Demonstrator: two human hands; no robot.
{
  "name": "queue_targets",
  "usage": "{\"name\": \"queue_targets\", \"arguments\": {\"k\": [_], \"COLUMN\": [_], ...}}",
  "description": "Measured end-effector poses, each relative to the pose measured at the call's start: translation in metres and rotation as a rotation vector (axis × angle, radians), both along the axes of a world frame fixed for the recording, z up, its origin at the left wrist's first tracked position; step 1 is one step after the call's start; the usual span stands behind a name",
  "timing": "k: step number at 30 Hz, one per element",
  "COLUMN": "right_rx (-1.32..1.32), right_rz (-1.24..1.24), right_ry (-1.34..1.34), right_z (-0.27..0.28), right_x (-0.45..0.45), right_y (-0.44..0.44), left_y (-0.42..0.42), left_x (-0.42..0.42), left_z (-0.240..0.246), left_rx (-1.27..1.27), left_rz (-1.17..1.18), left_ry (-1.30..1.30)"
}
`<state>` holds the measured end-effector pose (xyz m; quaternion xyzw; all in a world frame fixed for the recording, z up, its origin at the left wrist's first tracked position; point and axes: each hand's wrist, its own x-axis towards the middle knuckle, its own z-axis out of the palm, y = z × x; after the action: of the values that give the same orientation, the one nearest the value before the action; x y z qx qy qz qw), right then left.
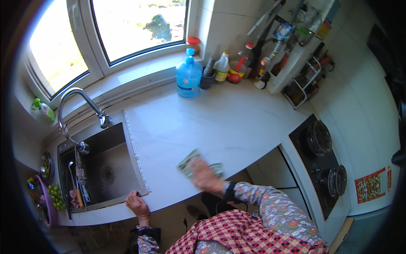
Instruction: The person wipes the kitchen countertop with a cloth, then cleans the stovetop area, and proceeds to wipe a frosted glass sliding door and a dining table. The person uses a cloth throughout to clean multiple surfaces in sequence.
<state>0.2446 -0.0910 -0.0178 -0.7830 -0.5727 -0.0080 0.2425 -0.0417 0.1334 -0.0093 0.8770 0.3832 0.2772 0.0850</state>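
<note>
My right hand (pixel 203 174), slightly blurred, presses a green and white cloth (pixel 192 160) flat on the white marble-patterned countertop (pixel 171 127) near its front edge. The cloth sticks out on both sides of the hand. To the left, my left hand (pixel 137 203) rests on the counter's front edge at the near right corner of the steel sink (pixel 111 171); its fingers are bent and I see nothing in it. A curved chrome faucet (pixel 76 90) stands over the sink.
A large blue pump bottle (pixel 189 77), a dark cup (pixel 207 81) and several bottles line the back wall. A gas stove (pixel 317 165) is on the right. Green grapes (pixel 55 197) and a purple basin (pixel 47 203) sit left of the sink. Utensils lie in the sink's side rack.
</note>
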Motion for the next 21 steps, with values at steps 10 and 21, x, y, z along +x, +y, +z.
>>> {"name": "queue_targets", "arguments": {"k": [10,21], "right_rx": [0.007,-0.041], "right_rz": [0.173,-0.740], "right_ry": [0.107,-0.056], "right_z": [0.011,0.027], "right_x": [-0.055,0.168], "right_y": [-0.004,-0.225], "left_y": [0.007,0.020], "left_x": [-0.004,-0.010], "left_z": [-0.002,-0.009], "left_rx": [0.008,0.064], "left_rz": [-0.040,-0.011], "left_ry": [0.042,0.203]}}
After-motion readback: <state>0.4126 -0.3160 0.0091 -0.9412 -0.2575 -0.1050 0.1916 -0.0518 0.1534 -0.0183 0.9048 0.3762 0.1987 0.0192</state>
